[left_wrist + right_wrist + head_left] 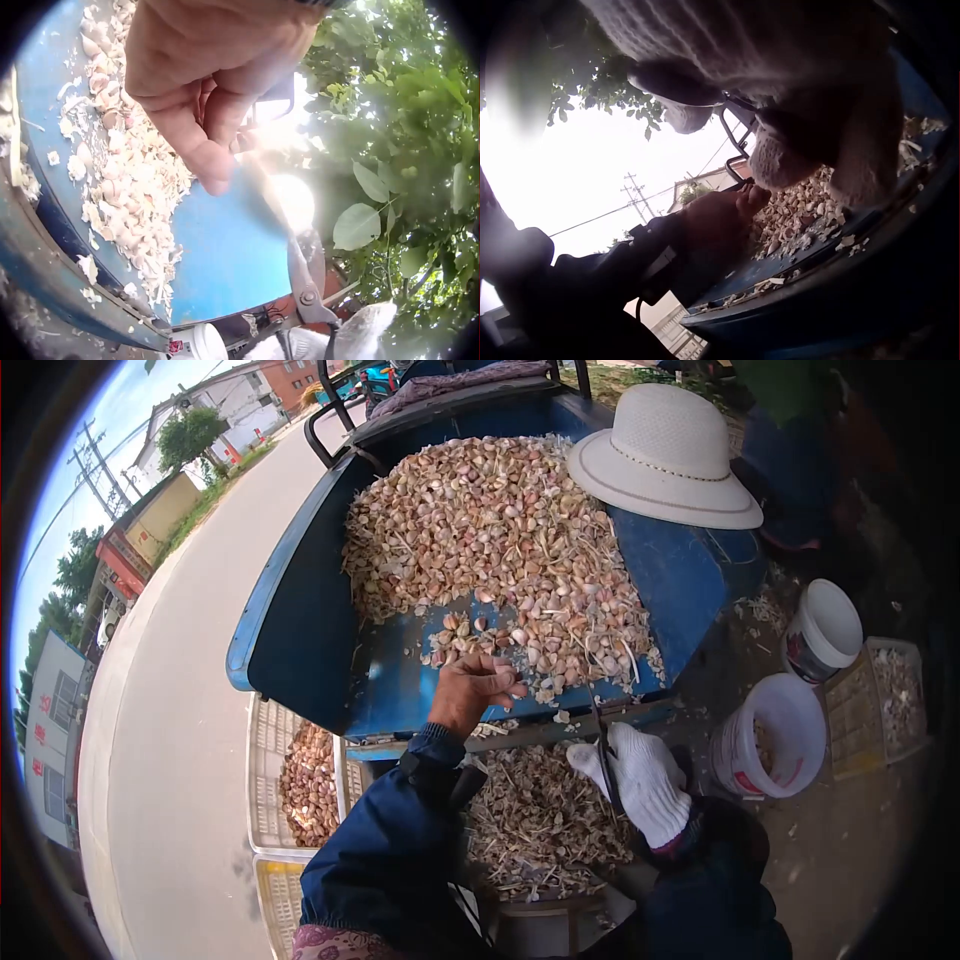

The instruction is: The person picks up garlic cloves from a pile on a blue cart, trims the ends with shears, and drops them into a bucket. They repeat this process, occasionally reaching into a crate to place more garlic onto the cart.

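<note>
My bare left hand (472, 695) hovers over the front edge of the blue cart bed (295, 585). Its fingers are curled with the thumb against them, and nothing shows between the fingertips in the left wrist view. A white knitted glove covers my right hand (645, 780), which grips a pair of pruning shears (307, 294). Their blades point up and forward, toward the left hand. Beyond both hands, a large heap of garlic (480, 520) fills the bed. A few loose bulbs (455, 628) lie just past the left hand among flakes of skin.
Dry garlic trimmings (540, 830) pile up below the cart edge. A crate (265, 790) of garlic stands at left. Two white buckets (805, 725) (835, 615) and another crate (900, 645) stand at right. A white brimmed hat (670, 445) sits on the cart's right side.
</note>
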Tool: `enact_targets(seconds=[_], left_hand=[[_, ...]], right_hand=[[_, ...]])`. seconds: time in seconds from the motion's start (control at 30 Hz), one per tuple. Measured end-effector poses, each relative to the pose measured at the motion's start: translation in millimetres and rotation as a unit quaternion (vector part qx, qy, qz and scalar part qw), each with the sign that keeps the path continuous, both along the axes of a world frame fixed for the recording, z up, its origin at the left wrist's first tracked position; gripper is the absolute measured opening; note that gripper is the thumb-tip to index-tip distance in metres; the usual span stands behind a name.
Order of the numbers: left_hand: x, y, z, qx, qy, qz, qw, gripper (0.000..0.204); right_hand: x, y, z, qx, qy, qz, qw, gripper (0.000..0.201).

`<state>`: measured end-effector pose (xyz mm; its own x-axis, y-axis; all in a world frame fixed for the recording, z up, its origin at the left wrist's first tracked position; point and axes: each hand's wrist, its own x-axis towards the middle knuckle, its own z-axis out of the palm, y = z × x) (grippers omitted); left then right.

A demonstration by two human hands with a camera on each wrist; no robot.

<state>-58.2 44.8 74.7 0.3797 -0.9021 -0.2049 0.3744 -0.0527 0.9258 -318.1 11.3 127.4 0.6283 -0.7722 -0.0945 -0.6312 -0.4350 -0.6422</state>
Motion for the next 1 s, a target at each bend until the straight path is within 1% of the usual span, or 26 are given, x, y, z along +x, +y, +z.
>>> enact_targets(seconds=[0.07, 0.13, 0.17, 0.2, 0.27, 0.3, 0.37, 0.43, 0.47, 0.53, 0.63, 0.67, 0.7, 0.73, 0.77, 0.8, 0.83, 0.87, 0.9, 0.93, 1.0], left_hand=[[2, 8, -4, -0.059, 0.054, -0.040, 0.996, 0.017], [-3, 15, -3, -0.057, 0.085, -0.053, 0.993, 0.018], [-6, 16, -1, -0.063, 0.109, -0.059, 0.990, 0.018], [-9, 17, 2, -0.060, 0.112, -0.062, 0.990, 0.018], [-16, 18, 6, -0.072, 0.130, -0.085, 0.985, 0.019], [-18, 18, 5, -0.080, 0.128, -0.105, 0.983, 0.019], [-23, 18, 7, -0.075, 0.116, -0.108, 0.985, 0.019], [-27, 19, 10, -0.069, 0.086, -0.106, 0.988, 0.021], [-29, 18, 10, -0.066, 0.088, -0.107, 0.988, 0.021], [-31, 19, 12, -0.061, 0.051, -0.097, 0.992, 0.022], [-35, 20, 14, -0.050, 0.038, -0.091, 0.994, 0.022], [-37, 21, 12, -0.048, 0.039, -0.091, 0.994, 0.022], [-41, 24, 8, -0.046, 0.043, -0.094, 0.994, 0.020], [-45, 28, 4, -0.043, 0.047, -0.098, 0.993, 0.018], [-47, 31, -3, -0.024, 0.049, -0.112, 0.992, 0.019], [-45, 31, -8, -0.021, 0.048, -0.111, 0.992, 0.019], [-40, 31, -14, 0.021, 0.059, -0.080, 0.995, 0.017], [-33, 31, -21, 0.064, 0.070, -0.049, 0.994, 0.016], [-14, 29, -36, 0.042, 0.096, -0.024, 0.994, 0.013], [-4, 25, -36, 0.060, 0.130, 0.020, 0.990, 0.014], [22, 12, -51, 0.053, 0.085, 0.056, 0.993, 0.015]], right_hand=[[3, 3, -21, 0.023, -0.078, 0.020, 0.996, 0.045], [7, 10, -9, 0.031, -0.078, 0.033, 0.996, 0.048], [10, 10, -13, 0.056, -0.056, 0.029, 0.996, 0.051], [10, 13, -4, -0.020, 0.017, 0.050, 0.998, 0.053], [12, 16, -12, -0.060, 0.002, 0.064, 0.996, 0.055], [12, 16, -13, -0.058, 0.004, 0.059, 0.997, 0.055], [11, 16, -16, -0.098, 0.005, 0.077, 0.992, 0.057], [10, 16, -19, -0.100, 0.003, 0.076, 0.992, 0.058], [9, 16, -20, -0.105, -0.001, 0.079, 0.991, 0.058], [7, 19, -17, -0.096, 0.014, 0.079, 0.992, 0.058], [5, 22, -24, -0.088, -0.009, 0.068, 0.994, 0.056], [6, 26, -34, -0.015, -0.100, 0.056, 0.993, 0.053], [7, 28, -36, 0.058, -0.191, 0.042, 0.979, 0.050], [7, 32, -35, 0.062, -0.191, 0.040, 0.979, 0.050], [7, 36, -30, 0.289, -0.193, -0.046, 0.937, 0.047], [7, 37, -27, 0.497, -0.183, -0.129, 0.839, 0.043], [6, 32, -31, 0.629, -0.263, -0.179, 0.709, 0.041], [3, 31, -32, 0.627, -0.301, -0.191, 0.692, 0.044], [-2, 28, -27, 0.637, -0.295, -0.207, 0.682, 0.044], [-6, 23, -22, 0.646, -0.289, -0.222, 0.671, 0.044], [-10, 19, -26, 0.636, -0.310, -0.210, 0.675, 0.045]])
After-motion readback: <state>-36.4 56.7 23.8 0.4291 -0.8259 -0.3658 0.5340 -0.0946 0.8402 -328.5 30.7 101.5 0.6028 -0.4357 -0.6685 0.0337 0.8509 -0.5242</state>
